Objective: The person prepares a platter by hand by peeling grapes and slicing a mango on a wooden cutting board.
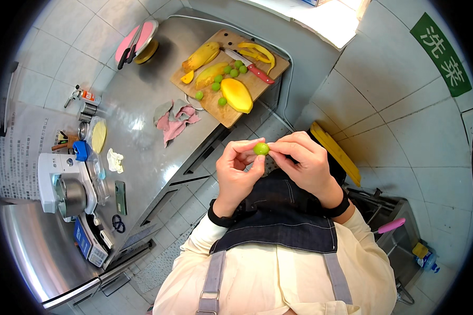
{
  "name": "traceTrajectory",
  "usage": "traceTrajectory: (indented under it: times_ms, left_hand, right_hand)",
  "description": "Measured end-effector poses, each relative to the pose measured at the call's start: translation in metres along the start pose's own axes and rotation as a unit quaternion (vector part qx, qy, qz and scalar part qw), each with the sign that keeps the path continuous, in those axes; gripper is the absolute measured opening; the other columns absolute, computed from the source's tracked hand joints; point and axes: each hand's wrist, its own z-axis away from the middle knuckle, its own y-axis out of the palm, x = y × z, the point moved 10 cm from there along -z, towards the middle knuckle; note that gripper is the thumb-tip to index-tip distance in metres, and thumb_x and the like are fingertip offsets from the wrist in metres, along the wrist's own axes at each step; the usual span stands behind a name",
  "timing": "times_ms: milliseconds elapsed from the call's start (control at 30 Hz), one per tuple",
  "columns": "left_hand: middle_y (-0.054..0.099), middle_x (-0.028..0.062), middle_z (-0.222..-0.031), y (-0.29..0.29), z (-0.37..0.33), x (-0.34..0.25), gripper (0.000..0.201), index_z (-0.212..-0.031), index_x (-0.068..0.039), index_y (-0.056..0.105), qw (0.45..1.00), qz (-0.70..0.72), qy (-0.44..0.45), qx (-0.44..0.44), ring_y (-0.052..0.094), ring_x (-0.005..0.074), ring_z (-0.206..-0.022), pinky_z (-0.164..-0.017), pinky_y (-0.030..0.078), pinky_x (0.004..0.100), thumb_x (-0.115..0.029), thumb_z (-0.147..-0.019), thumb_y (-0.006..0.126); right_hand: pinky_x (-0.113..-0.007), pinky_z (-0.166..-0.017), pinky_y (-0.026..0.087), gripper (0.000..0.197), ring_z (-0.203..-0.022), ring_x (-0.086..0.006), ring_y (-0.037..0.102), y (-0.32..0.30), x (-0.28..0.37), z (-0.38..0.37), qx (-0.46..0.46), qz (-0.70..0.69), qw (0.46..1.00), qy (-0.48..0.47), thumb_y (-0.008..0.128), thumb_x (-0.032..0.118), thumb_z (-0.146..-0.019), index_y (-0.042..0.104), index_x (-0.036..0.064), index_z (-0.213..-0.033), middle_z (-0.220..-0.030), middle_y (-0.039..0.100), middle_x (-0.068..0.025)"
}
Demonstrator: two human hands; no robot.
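The left hand (239,170) and the right hand (306,161) are raised in front of the body, and between their fingertips is one small, round, glossy green fruit (261,149). The left hand grips this fruit from its left side, with the thumb below and the forefinger above, while its other fingers are curled. The right hand pinches the right end of it, with its thumb and forefinger close together. The fruit is therefore at the fingertips, away from both palms, and it is well apart from the rectangular wooden cutting board (227,116), which lies farther forward on the shiny steel table (142,86). On this board there are several similar green round fruits (216,86), a smooth yellow oval fruit piece (236,95), a curved yellow peel (263,51) and a knife with a red handle (260,74). A crumpled pink and grey cloth (174,125) lies near the board, to its left.
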Motion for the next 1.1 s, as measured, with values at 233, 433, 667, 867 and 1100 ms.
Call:
traceTrajectory:
  times_ms: [233, 433, 667, 867, 1100]
  left_hand:
    - [0.063, 0.0180, -0.119, 0.002, 0.000, -0.002, 0.031, -0.111, 0.003, 0.055, 1.000, -0.015, 0.021, 0.006, 0.065, 0.0178, -0.104, -0.092, 0.053, 0.0312, 0.012, -0.083, 0.065]
    - [0.063, 0.0183, -0.120, 0.005, 0.001, 0.000, 0.029, -0.110, 0.004, 0.055, 1.000, 0.005, 0.004, 0.013, 0.065, 0.0179, -0.104, -0.092, 0.053, 0.0311, 0.013, -0.084, 0.064]
    - [0.063, 0.0152, -0.119, 0.011, -0.002, -0.002, 0.034, -0.117, 0.004, 0.056, 0.998, -0.021, -0.011, 0.052, 0.064, 0.0158, -0.104, -0.091, 0.053, 0.0293, 0.012, -0.085, 0.060]
    - [0.064, 0.0108, -0.113, 0.013, -0.005, -0.015, 0.037, -0.115, 0.002, 0.061, 0.990, -0.122, 0.023, 0.066, 0.064, 0.0148, -0.099, -0.089, 0.054, 0.0282, 0.012, -0.079, 0.063]
    - [0.062, 0.0125, -0.115, 0.019, -0.002, -0.028, 0.041, -0.114, 0.000, 0.062, 0.972, -0.208, 0.062, 0.093, 0.063, 0.0176, -0.103, -0.090, 0.052, 0.0292, 0.013, -0.076, 0.065]
  right_hand:
    - [-0.030, -0.067, 0.049, 0.021, -0.072, -0.0208, 0.062, 0.000, 0.000, -0.001, 0.003, 0.008, 1.000, -0.003, 0.078, -0.001, -0.071, 0.068, 0.0037, -0.089, -0.080, 0.065, -0.0058]
    - [-0.031, -0.067, 0.049, 0.022, -0.070, -0.0202, 0.061, -0.002, 0.003, 0.000, -0.015, 0.029, 0.999, -0.028, 0.076, -0.004, -0.068, 0.065, 0.0043, -0.085, -0.079, 0.063, -0.0045]
    - [-0.032, -0.069, 0.048, 0.024, -0.070, -0.0213, 0.060, -0.001, 0.000, 0.000, 0.002, 0.031, 0.999, -0.015, 0.073, -0.005, -0.066, 0.060, 0.0060, -0.082, -0.077, 0.060, -0.0045]
    - [-0.032, -0.070, 0.046, 0.025, -0.071, -0.0222, 0.059, -0.003, 0.007, -0.001, 0.012, 0.073, 0.996, -0.053, 0.073, -0.003, -0.066, 0.058, 0.0075, -0.083, -0.078, 0.058, -0.0050]
    - [-0.033, -0.070, 0.046, 0.026, -0.071, -0.0221, 0.059, -0.008, 0.013, -0.001, 0.012, 0.082, 0.994, -0.066, 0.073, -0.003, -0.065, 0.058, 0.0074, -0.083, -0.078, 0.057, -0.0047]
